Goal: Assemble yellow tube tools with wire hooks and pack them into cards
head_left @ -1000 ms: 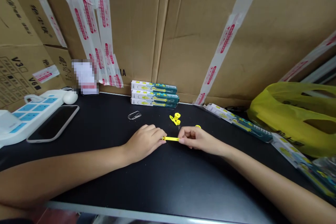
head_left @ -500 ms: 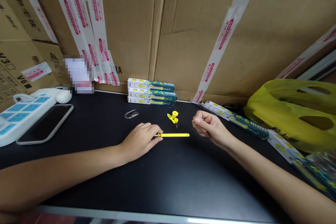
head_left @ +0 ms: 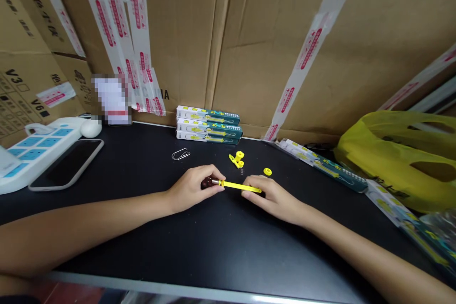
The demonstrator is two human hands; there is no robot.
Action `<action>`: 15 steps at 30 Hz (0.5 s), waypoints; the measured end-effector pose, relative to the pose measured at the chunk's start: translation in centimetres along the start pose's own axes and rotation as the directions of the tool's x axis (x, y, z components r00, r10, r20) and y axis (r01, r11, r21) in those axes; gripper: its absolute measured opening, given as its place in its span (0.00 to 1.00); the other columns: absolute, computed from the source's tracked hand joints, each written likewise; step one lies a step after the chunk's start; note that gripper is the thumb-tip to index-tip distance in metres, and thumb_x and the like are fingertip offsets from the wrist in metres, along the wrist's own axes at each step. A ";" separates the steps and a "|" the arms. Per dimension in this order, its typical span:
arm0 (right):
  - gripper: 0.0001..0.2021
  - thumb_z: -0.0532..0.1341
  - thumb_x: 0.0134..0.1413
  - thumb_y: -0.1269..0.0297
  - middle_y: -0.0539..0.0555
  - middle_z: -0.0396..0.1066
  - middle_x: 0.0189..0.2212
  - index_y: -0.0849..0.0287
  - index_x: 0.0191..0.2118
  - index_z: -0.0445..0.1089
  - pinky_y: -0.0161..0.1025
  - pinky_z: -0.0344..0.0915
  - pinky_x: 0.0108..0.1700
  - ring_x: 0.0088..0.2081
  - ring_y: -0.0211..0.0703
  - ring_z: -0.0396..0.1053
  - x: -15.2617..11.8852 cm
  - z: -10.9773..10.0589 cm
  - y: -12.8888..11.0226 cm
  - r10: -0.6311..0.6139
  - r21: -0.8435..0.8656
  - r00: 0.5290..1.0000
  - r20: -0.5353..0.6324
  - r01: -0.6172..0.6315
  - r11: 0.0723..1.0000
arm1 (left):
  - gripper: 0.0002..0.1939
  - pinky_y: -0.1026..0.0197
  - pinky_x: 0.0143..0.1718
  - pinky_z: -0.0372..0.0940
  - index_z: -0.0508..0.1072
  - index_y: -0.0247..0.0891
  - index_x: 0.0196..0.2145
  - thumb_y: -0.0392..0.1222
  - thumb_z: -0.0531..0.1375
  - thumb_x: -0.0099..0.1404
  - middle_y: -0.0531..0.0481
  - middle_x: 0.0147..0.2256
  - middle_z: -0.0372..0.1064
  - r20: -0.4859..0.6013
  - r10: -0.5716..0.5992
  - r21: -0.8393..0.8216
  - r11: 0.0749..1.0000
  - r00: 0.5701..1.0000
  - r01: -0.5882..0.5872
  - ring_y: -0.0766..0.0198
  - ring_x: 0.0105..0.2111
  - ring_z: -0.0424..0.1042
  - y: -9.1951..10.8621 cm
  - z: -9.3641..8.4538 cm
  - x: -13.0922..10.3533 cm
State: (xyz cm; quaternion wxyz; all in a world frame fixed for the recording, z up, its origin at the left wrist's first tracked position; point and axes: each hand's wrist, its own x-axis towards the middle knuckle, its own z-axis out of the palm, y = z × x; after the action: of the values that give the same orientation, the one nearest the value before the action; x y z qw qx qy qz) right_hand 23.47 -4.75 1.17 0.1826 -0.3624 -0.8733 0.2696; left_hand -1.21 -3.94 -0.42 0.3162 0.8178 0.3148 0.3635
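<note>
A thin yellow plastic strip lies level between my hands, with a small hole at its right end. My left hand is closed, thumb and fingers pinching the collar at the strip's left end. A short metal neck and a dark, rounded piece show inside that grip; their kind is unclear. My right hand is closed with thumb and fingers on the strip's right end. Just beyond it a yellow ring rests on the black table. Farther back lie small yellow plastic parts and a bent wire hook.
Small printed boxes are stacked against the cardboard wall. More such boxes lie along the right, beside a yellow plastic bag. On the left are a phone and a white power strip. The table's front edge is nearest.
My right hand has moved left and down to the strip's right end. The yellow ring now lies on the table where that hand was. The strip has tilted slightly, its right end lower.
</note>
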 end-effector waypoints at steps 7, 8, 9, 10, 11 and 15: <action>0.16 0.49 0.64 0.57 0.48 0.58 0.24 0.58 0.26 0.55 0.38 0.55 0.37 0.27 0.37 0.57 -0.1 1.5 -0.6 -0.028 -0.154 1.000 0.011 0.029 0.988 | 0.12 0.66 0.31 0.64 0.70 0.33 0.35 0.40 0.65 0.54 0.53 0.29 0.68 0.022 -0.217 -0.437 0.876 0.976 0.204 0.70 0.28 0.67 -0.6 0.2 0.9; 0.16 0.50 0.64 0.57 0.48 0.58 0.24 0.58 0.25 0.55 0.39 0.55 0.37 0.27 0.37 0.57 -0.1 1.6 -0.6 -0.035 -0.162 0.999 0.008 0.036 0.986 | 0.12 0.67 0.29 0.63 0.70 0.33 0.35 0.40 0.65 0.54 0.54 0.28 0.67 0.030 -0.227 -0.462 0.861 0.974 0.215 0.71 0.27 0.67 -0.6 0.2 1.0; 0.16 0.51 0.63 0.57 0.48 0.58 0.24 0.58 0.25 0.55 0.39 0.55 0.36 0.27 0.37 0.57 -0.2 1.7 -0.6 -0.044 -0.156 0.999 0.007 0.045 0.987 | 0.12 0.68 0.27 0.63 0.71 0.33 0.35 0.40 0.65 0.54 0.54 0.27 0.67 0.035 -0.238 -0.484 0.846 0.971 0.225 0.72 0.26 0.66 -0.6 0.1 1.1; 0.16 0.51 0.63 0.56 0.48 0.59 0.24 0.58 0.26 0.56 0.38 0.55 0.36 0.27 0.37 0.57 -0.2 1.7 -0.6 -0.051 -0.126 0.999 0.003 0.051 0.991 | 0.12 0.68 0.26 0.63 0.71 0.33 0.35 0.40 0.65 0.54 0.54 0.27 0.67 0.036 -0.253 -0.503 0.832 0.967 0.236 0.72 0.25 0.67 -0.6 0.1 1.2; 0.15 0.51 0.63 0.56 0.48 0.59 0.25 0.58 0.28 0.58 0.38 0.55 0.35 0.28 0.37 0.57 -0.2 1.7 -0.5 -0.052 -0.066 0.999 -0.013 0.051 0.996 | 0.12 0.68 0.26 0.63 0.71 0.33 0.36 0.40 0.65 0.55 0.53 0.29 0.68 0.031 -0.268 -0.521 0.818 0.963 0.244 0.71 0.26 0.68 -0.6 0.0 1.3; 0.11 0.47 0.65 0.56 0.47 0.59 0.24 0.58 0.41 0.60 0.36 0.55 0.30 0.26 0.36 0.57 0.0 1.5 0.3 0.070 0.318 0.966 -0.248 0.013 0.948 | 0.13 0.68 0.29 0.66 0.69 0.34 0.38 0.41 0.64 0.56 0.48 0.37 0.71 0.010 -0.316 -0.582 0.770 0.949 0.263 0.68 0.31 0.73 -0.8 -0.1 1.5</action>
State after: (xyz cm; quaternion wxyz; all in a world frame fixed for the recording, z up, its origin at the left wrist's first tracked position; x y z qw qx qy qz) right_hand 22.80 -5.07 -0.20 0.3458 -0.3726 -0.7823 0.3600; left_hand -0.69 -2.35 -0.35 0.5865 0.6083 0.3257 0.4241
